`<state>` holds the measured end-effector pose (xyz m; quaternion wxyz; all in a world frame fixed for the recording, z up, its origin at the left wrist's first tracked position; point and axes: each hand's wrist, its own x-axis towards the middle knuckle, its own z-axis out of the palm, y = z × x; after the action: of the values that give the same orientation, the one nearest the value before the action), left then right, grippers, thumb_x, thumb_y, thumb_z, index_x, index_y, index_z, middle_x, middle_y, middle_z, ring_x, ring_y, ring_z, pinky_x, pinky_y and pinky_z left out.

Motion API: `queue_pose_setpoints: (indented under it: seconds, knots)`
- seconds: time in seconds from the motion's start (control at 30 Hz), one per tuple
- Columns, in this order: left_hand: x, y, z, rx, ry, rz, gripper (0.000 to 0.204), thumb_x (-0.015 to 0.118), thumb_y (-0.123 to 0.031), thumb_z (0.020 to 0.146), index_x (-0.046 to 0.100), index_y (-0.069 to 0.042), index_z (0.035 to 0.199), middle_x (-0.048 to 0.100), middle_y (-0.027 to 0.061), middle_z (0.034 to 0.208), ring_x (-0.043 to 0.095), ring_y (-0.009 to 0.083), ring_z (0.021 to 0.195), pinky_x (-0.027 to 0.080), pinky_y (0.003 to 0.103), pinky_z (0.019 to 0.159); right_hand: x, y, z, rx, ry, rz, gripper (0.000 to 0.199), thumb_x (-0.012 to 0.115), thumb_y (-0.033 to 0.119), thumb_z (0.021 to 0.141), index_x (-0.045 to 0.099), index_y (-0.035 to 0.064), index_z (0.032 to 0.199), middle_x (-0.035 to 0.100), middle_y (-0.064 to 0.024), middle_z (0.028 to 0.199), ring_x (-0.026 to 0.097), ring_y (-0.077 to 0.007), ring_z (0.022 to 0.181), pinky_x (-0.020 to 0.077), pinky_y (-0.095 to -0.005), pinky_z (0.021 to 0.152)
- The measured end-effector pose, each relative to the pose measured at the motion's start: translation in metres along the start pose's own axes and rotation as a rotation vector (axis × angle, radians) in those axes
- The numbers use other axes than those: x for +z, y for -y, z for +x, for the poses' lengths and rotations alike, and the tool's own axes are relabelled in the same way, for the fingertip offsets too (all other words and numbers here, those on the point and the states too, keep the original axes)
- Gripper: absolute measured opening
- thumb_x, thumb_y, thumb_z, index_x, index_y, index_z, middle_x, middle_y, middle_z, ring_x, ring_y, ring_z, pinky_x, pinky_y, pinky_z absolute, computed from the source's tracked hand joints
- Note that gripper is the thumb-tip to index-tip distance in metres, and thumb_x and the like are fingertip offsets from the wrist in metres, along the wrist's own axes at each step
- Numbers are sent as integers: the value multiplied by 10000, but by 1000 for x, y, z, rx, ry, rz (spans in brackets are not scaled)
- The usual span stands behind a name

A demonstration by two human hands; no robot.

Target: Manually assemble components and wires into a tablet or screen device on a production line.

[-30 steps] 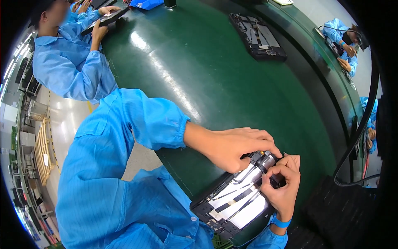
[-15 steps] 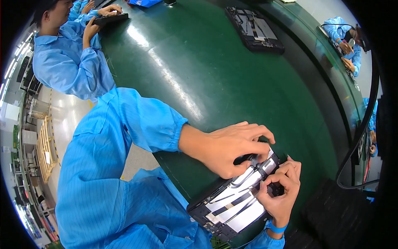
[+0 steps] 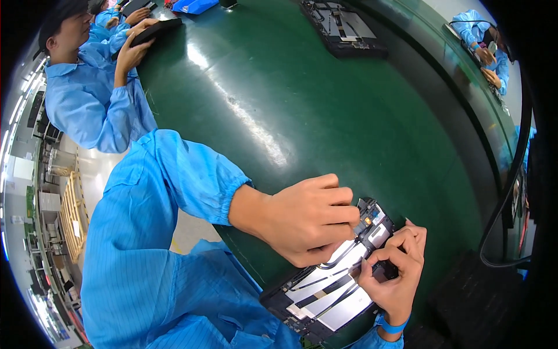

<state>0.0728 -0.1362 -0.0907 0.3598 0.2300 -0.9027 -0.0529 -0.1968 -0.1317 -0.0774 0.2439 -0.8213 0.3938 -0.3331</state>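
Green and glossy, the long bench point(image 3: 302, 110) curves off with a second opened device point(image 3: 343, 26) lying far up it, a blue tray point(image 3: 195, 6) at its top edge, and a co-worker in a blue smock point(image 3: 87, 99) resting both hands on a dark tablet point(image 3: 154, 32) to the left. Close at the near edge lies an open tablet point(image 3: 328, 296), silver plates and black cables showing; the left hand point(image 3: 308, 218) lies curled over its upper end, fingertips pressing there without closing round anything. The right hand point(image 3: 395, 273) is clenched at the tablet's right edge, pinching a small dark part I cannot make out.
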Motion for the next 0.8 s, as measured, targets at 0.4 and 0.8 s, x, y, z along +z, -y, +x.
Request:
queue_pose_setpoints:
  seconds: [0.4,0.8]
  knots:
    - [1,-14,2,76,119,141,407,761,-236,815,730,58,1095,599,79,945,543,232,803,379,371,674,3,-2,-8,-58,-64,-69,158,814,98,585,699,130,690,495,-13,794,554,-301,946,453,-617,1077]
    - [7,-14,-2,153,158,211,513,716,-263,740,736,96,1105,571,83,925,533,218,792,384,346,634,1,23,-39,-53,-118,-477,172,803,35,777,662,67,871,636,-55,890,600,-327,1025,396,-691,1196]
